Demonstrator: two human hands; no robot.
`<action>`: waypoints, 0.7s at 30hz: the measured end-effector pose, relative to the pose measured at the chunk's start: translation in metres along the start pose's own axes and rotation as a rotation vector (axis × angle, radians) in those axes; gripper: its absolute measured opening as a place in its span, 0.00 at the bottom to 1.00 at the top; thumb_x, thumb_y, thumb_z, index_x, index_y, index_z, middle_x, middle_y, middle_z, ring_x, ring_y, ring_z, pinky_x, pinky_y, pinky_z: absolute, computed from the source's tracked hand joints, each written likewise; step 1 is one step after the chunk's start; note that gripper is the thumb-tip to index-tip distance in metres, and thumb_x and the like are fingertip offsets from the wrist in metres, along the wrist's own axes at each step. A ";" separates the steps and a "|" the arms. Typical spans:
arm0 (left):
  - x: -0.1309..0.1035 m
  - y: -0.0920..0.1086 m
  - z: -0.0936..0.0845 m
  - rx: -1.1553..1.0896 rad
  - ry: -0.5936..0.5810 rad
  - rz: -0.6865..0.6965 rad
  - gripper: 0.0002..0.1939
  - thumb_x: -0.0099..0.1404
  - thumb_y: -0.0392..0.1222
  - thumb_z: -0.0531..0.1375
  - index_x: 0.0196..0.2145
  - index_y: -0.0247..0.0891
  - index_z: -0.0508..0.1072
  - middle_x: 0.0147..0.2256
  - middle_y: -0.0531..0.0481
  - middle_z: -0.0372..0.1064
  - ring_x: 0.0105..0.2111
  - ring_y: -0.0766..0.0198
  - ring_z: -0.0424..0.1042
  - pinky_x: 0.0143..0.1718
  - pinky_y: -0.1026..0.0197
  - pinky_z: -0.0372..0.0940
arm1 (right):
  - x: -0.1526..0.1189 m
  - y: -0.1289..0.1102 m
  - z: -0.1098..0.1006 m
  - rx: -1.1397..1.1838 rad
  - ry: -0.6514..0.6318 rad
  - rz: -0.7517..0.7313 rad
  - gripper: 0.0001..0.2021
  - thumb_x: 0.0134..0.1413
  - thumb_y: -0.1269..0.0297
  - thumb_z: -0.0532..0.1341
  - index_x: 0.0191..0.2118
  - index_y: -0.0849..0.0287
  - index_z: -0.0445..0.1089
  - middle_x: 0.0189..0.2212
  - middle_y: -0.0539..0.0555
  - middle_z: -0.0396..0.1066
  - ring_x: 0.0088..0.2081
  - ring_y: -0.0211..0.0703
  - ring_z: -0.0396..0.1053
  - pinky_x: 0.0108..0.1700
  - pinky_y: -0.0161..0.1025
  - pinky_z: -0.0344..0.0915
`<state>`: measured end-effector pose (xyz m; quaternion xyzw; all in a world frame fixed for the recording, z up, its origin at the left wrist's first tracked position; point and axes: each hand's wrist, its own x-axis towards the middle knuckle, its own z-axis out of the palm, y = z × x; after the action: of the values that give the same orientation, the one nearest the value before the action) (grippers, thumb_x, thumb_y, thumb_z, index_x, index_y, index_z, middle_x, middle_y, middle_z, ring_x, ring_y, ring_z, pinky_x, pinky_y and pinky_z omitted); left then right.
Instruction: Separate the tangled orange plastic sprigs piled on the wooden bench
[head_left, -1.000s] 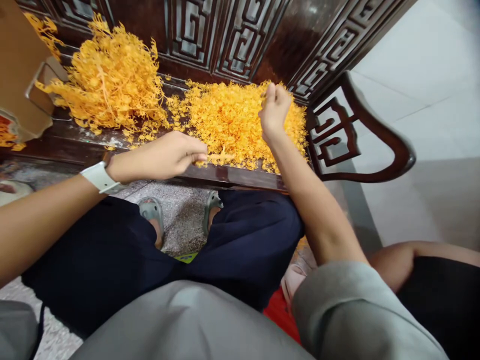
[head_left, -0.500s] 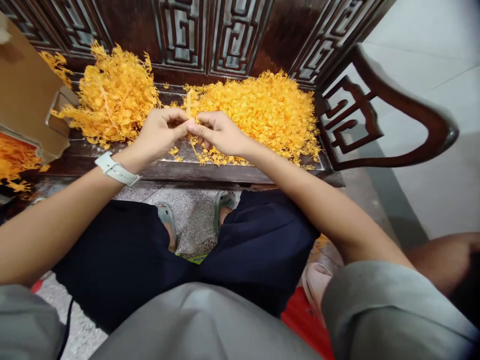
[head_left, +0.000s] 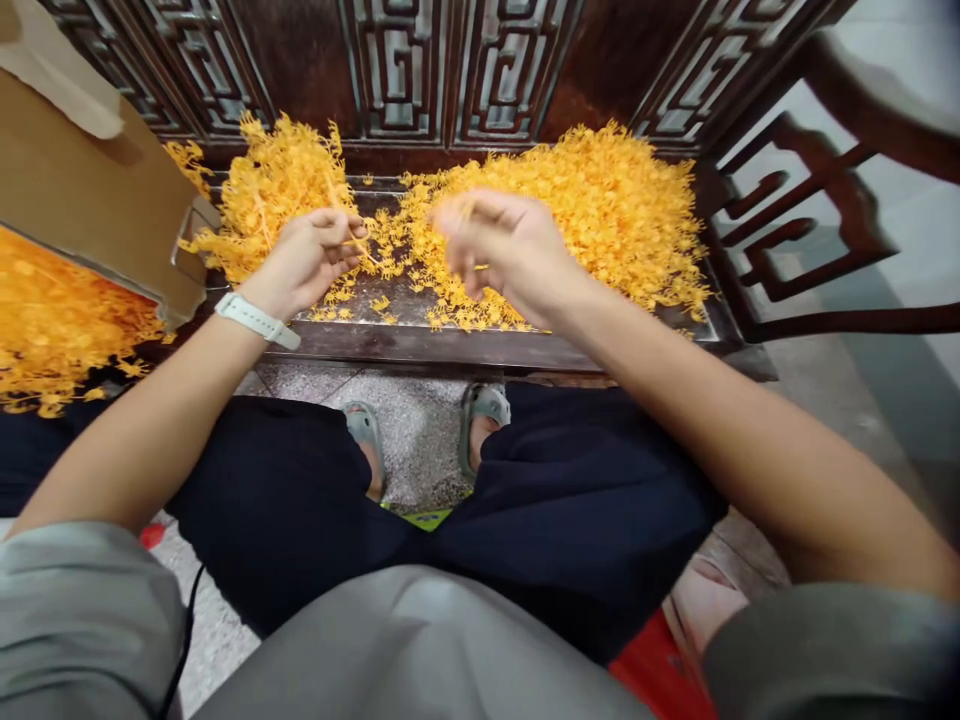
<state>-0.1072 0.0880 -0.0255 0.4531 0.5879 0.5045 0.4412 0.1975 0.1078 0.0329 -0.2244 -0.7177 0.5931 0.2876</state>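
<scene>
Between the fingertips of my left hand (head_left: 313,258) is a thin orange plastic stem (head_left: 367,254). That hand is closed, in front of the left pile of orange plastic pieces (head_left: 281,170). My right hand (head_left: 506,245) is blurred by motion over the left part of the larger orange pile (head_left: 615,210); whether its fingers hold anything is too smeared to tell. The two hands are apart. Small loose orange pieces (head_left: 382,303) lie on the dark wooden bench (head_left: 420,345) between and below them.
A cardboard box (head_left: 97,190) stands at the left, with more orange pieces (head_left: 67,320) in front of it. The bench has a carved backrest (head_left: 401,70) and a curved wooden armrest (head_left: 847,175) at the right. A red item (head_left: 660,655) lies on the floor.
My hands, earlier touching each other, have separated: the right moved right, the left stays near the left pile with a stem. The view has shifted left, showing more of the box.
</scene>
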 end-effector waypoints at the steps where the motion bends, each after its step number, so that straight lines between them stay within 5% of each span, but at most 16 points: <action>1: -0.004 0.000 0.007 0.006 -0.012 0.011 0.10 0.69 0.49 0.68 0.38 0.43 0.73 0.45 0.44 0.78 0.41 0.59 0.78 0.46 0.53 0.76 | 0.005 0.010 -0.010 0.061 0.083 0.104 0.26 0.60 0.33 0.69 0.37 0.53 0.68 0.27 0.50 0.67 0.26 0.40 0.60 0.27 0.41 0.60; 6: -0.016 0.006 0.032 0.027 -0.105 0.012 0.09 0.68 0.46 0.71 0.37 0.40 0.77 0.38 0.46 0.78 0.35 0.62 0.78 0.40 0.57 0.74 | 0.013 0.052 -0.023 0.155 0.097 0.471 0.25 0.62 0.35 0.68 0.39 0.54 0.70 0.26 0.54 0.71 0.24 0.41 0.62 0.25 0.42 0.62; 11: -0.023 0.020 0.061 0.073 -0.164 0.048 0.15 0.69 0.52 0.72 0.38 0.39 0.77 0.37 0.45 0.79 0.35 0.59 0.79 0.37 0.58 0.73 | 0.011 0.047 0.002 0.005 -0.155 0.288 0.25 0.59 0.38 0.74 0.34 0.57 0.74 0.27 0.53 0.74 0.26 0.36 0.65 0.27 0.37 0.62; 15: -0.021 0.026 0.075 0.024 -0.164 0.050 0.25 0.74 0.67 0.64 0.41 0.40 0.77 0.36 0.44 0.79 0.35 0.60 0.80 0.37 0.59 0.74 | 0.002 0.016 -0.020 -0.001 -0.236 0.155 0.27 0.54 0.36 0.76 0.34 0.58 0.74 0.28 0.53 0.73 0.30 0.37 0.67 0.31 0.37 0.64; 19: -0.006 0.015 0.062 0.036 -0.148 0.032 0.32 0.74 0.75 0.56 0.39 0.41 0.78 0.35 0.41 0.79 0.35 0.57 0.80 0.37 0.57 0.74 | -0.016 -0.016 -0.058 0.106 0.203 -0.184 0.24 0.58 0.31 0.69 0.39 0.48 0.73 0.37 0.49 0.72 0.29 0.34 0.58 0.30 0.36 0.55; 21: 0.005 0.002 0.048 0.062 -0.123 0.009 0.30 0.76 0.72 0.56 0.38 0.41 0.78 0.35 0.41 0.79 0.33 0.58 0.78 0.37 0.56 0.73 | -0.025 -0.023 -0.066 0.110 0.360 -0.201 0.21 0.63 0.32 0.66 0.42 0.45 0.73 0.40 0.49 0.73 0.29 0.35 0.58 0.30 0.37 0.55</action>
<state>-0.0613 0.1027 -0.0291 0.4992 0.5732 0.4591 0.4598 0.2609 0.1346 0.0601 -0.2378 -0.6402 0.5500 0.4808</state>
